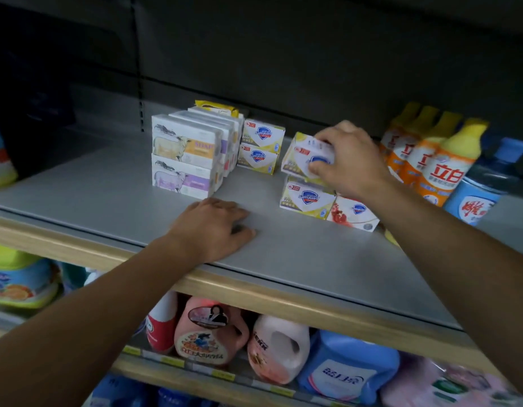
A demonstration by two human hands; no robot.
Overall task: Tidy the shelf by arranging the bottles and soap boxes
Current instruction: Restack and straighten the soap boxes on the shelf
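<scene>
The right hand (347, 160) curls its fingers over a tilted soap box (305, 155) — white with gold edges and a blue shield logo — so its grip is closed on that box, which sits askew on top of a matching box (305, 198) lying flat on the grey shelf (283, 259). Just beside that lower box, to the right, lies a white box with red fruit (352, 214) printed on it. The left hand (212, 227) rests palm down on the bare shelf near its front edge, fingers loosely bent and holding nothing. Further back, two more shield boxes (261, 146) stand stacked one on the other, touching a neat double-height row of white sheep boxes (185, 160) with orange and purple labels; a yellow pack (217, 107) shows behind that row. At the right, orange bottles (430, 157) with yellow caps stand in a line, with a blue bottle (476, 201) next to them.
</scene>
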